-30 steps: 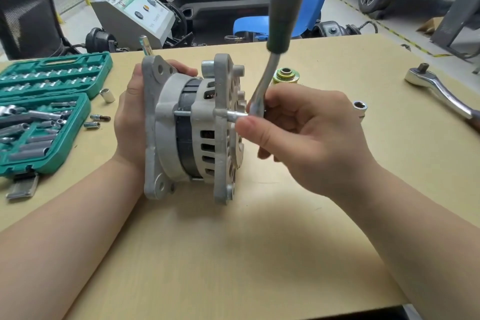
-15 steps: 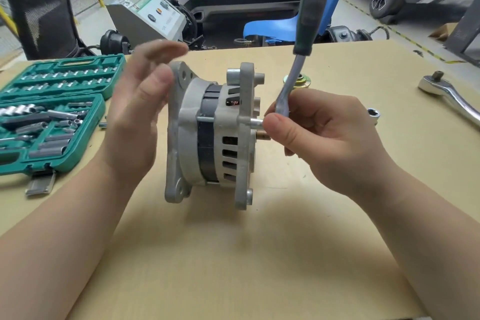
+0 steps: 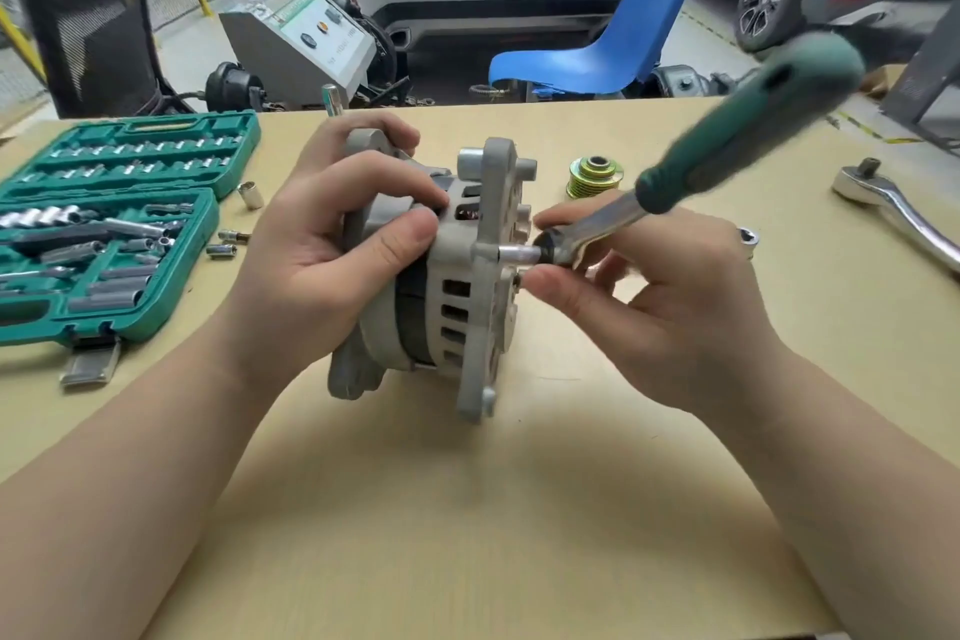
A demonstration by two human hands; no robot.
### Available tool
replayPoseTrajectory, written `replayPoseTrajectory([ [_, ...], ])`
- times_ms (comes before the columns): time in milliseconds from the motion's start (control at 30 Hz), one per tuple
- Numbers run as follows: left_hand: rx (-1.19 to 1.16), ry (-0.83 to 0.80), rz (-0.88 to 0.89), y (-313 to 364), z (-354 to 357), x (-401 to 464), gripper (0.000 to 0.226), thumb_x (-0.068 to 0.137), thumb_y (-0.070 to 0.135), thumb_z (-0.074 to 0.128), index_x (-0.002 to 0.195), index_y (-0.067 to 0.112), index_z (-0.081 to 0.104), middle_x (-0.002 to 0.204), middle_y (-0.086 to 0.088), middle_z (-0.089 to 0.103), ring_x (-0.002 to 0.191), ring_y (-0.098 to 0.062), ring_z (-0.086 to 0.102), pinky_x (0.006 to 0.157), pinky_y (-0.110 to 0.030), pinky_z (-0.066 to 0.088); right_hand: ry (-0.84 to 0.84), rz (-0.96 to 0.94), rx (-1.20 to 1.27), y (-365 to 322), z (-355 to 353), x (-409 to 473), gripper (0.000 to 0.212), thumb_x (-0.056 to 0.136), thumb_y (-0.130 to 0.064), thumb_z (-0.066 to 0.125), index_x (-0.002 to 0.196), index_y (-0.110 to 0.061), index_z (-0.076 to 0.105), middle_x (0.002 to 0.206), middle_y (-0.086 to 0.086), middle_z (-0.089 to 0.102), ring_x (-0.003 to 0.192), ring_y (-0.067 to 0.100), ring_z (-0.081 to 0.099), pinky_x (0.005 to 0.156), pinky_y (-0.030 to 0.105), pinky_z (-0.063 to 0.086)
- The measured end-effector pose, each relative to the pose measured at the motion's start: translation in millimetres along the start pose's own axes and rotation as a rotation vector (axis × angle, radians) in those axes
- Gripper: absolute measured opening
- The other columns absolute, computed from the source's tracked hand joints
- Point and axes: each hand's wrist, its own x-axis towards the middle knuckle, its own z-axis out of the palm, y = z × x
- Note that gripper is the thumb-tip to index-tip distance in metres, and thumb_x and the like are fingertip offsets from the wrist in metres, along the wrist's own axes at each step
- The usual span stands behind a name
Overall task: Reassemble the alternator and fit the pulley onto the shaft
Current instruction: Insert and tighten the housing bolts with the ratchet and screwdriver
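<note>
Cast aluminium alternator (image 3: 431, 276) stands on edge mid-desk (image 3: 467, 509), shaft axis horizontal, rear housing toward 3 o'clock.

Left hand (image 3: 332, 250) grips the front housing from the 9 o'clock side: fingers curled over the top rim and mounting ear, thumb across the body. It carries the reaction load.

Right hand (image 3: 649, 296) pinches the head of a small ratchet (image 3: 597, 229) between thumb and fingertips, fingers closed on it. Socket (image 3: 519, 254) sits on a through-bolt at the rear housing flange. Green handle (image 3: 753, 125) points to roughly 1 o'clock and is motion-blurred, so I read it as mid-swing.

Pulley (image 3: 595, 177) lies loose on the desk at 1 o'clock from the alternator, well apart from the shaft. Not fitted yet. Judgement: the step in hand is running down the housing bolts; the pulley comes later.

Handling, as judged:
- Alternator is heavy and rigid, and it rolls easily on its round body. Hold it by the housing rim or mounting ears, not the vent slots; copper windings show through them.
- Aluminium threads strip easily, so keep the socket square on the bolt.
- Pulley is a small, dense, grooved steel part. Take it by the outer rim and keep the bore clean.

Around: green socket set case (image 3: 109, 234) open at 9 o'clock, loose sockets (image 3: 250, 195) beside it, a larger chrome ratchet (image 3: 898, 208) at 3 o'clock and another loose socket (image 3: 748, 239) near the right hand.
</note>
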Motion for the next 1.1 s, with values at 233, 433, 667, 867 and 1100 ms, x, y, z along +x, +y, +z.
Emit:
replayPoseTrajectory([
  [233,0.066,0.091,-0.062,8.1,8.7,4.2,0.010,0.098,0.020,0.070,0.102,0.013,0.075,0.129,-0.011,0.054,0.125,-0.014,0.055,0.109,-0.021,0.038,0.068,-0.111,-0.077,9.5,-5.0,1.7,0.028,0.086,-0.010,0.091,0.107,0.003,0.078,0.101,0.017,0.074,0.079,0.030,0.069,0.061,0.037,0.058],
  [433,0.098,0.130,-0.063,11.4,14.3,4.2,0.008,0.098,0.020,0.070,0.101,0.013,0.075,0.124,-0.004,0.052,0.123,-0.013,0.055,0.108,-0.016,0.036,0.095,-0.124,-0.031,6.6,-5.5,3.0,0.028,0.081,-0.002,0.092,0.106,0.002,0.078,0.097,0.017,0.072,0.074,0.028,0.066,0.062,0.035,0.057],
  [667,0.047,0.129,-0.071,10.8,18.2,4.1,0.009,0.100,0.022,0.067,0.104,0.018,0.074,0.123,0.002,0.049,0.126,-0.011,0.053,0.110,-0.014,0.035,0.044,0.465,0.545,-7.9,0.5,7.5,0.015,0.082,-0.032,0.088,0.080,-0.020,0.079,0.065,0.004,0.069,0.051,0.025,0.062,0.046,0.034,0.051],
  [867,-0.044,-0.021,-0.010,3.0,8.4,1.7,0.026,0.090,0.013,0.062,0.116,0.011,0.068,0.130,-0.008,0.045,0.131,-0.016,0.048,0.115,-0.024,0.034,-0.032,0.645,0.728,-8.5,4.0,8.8,0.051,0.071,-0.065,0.085,0.069,-0.015,0.075,0.055,0.009,0.061,0.042,0.023,0.050,0.042,0.029,0.040],
  [1100,-0.014,0.025,-0.032,4.2,10.7,4.2,0.023,0.094,0.017,0.062,0.117,0.017,0.067,0.130,-0.002,0.048,0.131,-0.009,0.048,0.114,-0.023,0.034,0.041,0.407,0.529,-7.7,-2.6,7.5,0.009,0.088,-0.036,0.083,0.091,-0.027,0.084,0.080,0.009,0.074,0.063,0.024,0.067,0.053,0.036,0.055],
])
